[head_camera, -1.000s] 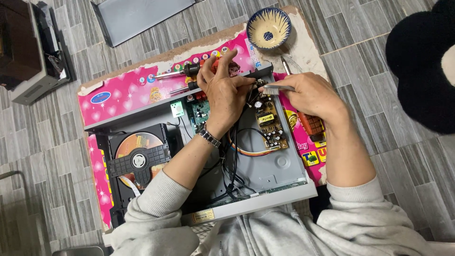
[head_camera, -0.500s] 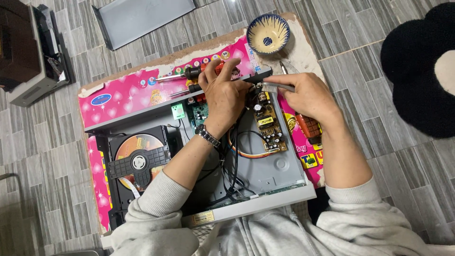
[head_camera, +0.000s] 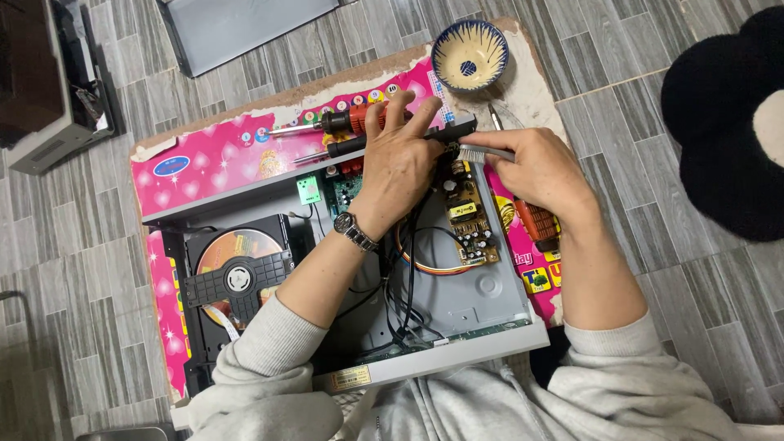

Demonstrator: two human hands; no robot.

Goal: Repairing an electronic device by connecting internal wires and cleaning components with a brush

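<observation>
Right hand [head_camera: 535, 175] is pinching a small brush [head_camera: 482, 153] in its grip, bristles lying at the far end of the yellow board [head_camera: 469, 220]. Left hand [head_camera: 400, 167] is pressing flat, holding nothing, just left of that board, inside the open player [head_camera: 490, 298].

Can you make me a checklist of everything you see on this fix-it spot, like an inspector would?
Surface: pink printed board on a grey plank floor.
Job's things: opened disc player; disc in its drive; yellow circuit board.
Clutter: blue-patterned bowl, two screwdrivers.
Grippers: left hand rests on the player's rear edge; right hand holds a small brush.
Cables: black wires, striped ribbon cable.
Surroundings: grey metal cover, black cushion.
</observation>
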